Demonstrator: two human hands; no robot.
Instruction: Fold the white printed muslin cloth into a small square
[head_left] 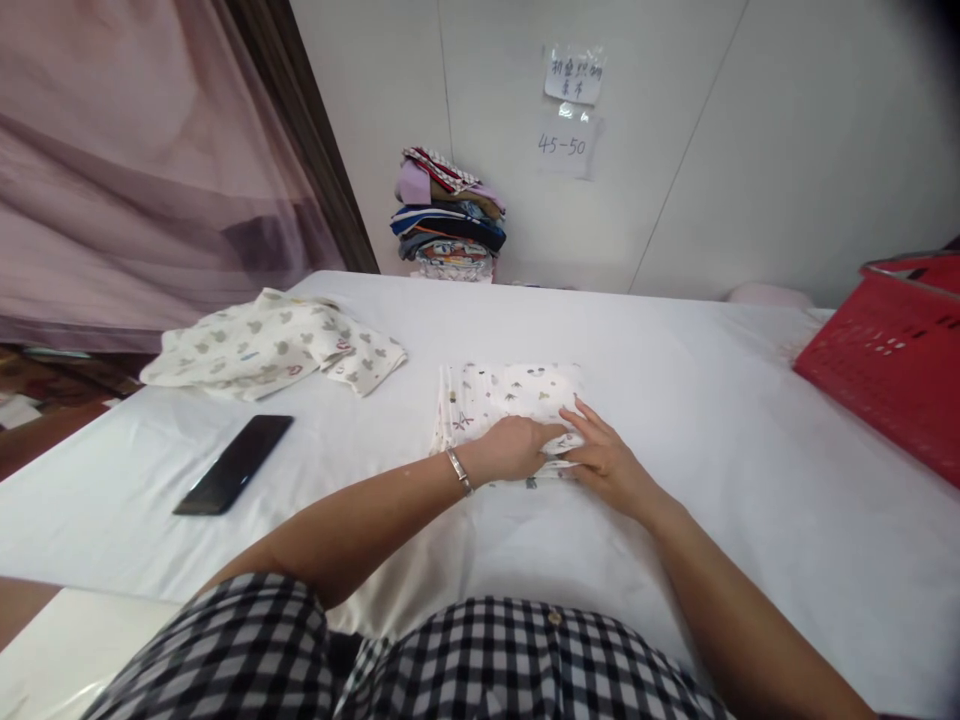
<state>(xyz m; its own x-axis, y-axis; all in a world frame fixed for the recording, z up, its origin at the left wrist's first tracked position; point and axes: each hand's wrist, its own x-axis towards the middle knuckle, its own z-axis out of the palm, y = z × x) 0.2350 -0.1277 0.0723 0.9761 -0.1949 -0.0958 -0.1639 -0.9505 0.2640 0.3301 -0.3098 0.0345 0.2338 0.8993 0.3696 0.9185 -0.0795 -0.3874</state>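
Observation:
A white cloth (517, 390) printed with small motifs lies folded into a layered rectangle in front of me. My left hand (514, 447), with a silver band at the wrist, rests over its near part; its fingers are closed on the fabric toward the right end. From the right, my right hand (615, 468) meets it, thumb and index finger gripping the cloth's near right edge while other fingers stretch over the top. The fingertips of both hands almost touch, and the layers between them are partly hidden.
A loosely crumpled patterned cloth (255, 345) lies at the left, with a black phone (236, 465) nearer me. Past the far edge of the white-covered table (720, 400) rises a stack of folded fabrics (450, 225). At the right is a red plastic basket (892, 350).

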